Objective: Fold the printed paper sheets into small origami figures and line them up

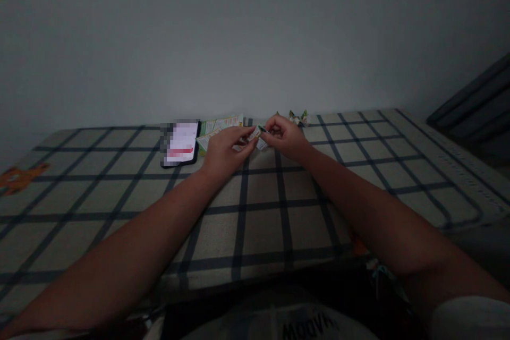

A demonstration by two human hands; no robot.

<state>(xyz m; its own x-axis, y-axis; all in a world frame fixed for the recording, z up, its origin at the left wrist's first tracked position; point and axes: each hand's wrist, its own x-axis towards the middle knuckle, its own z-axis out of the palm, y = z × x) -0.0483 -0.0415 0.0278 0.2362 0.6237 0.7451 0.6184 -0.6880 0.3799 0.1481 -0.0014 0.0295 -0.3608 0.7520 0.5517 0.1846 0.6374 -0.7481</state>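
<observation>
Both hands meet above the far part of a checked tablecloth. My left hand (225, 150) pinches a small printed piece of paper (255, 132) between thumb and fingers. From the right, my right hand (287, 138) closes its thumb and forefinger on the same paper's other edge, where a dark green patch shows. A pale bit of the paper hangs below the fingertips. Printed green and white sheets (215, 126) lie just behind and left of my left hand, partly covered by it.
A phone (181, 143) with a lit screen lies left of the sheets. Crumpled or folded colourful paper (298, 118) sits behind my right hand. The checked tablecloth (261, 228) reaches back to a grey wall (255, 37). A dark slatted object (474, 101) stands at far right.
</observation>
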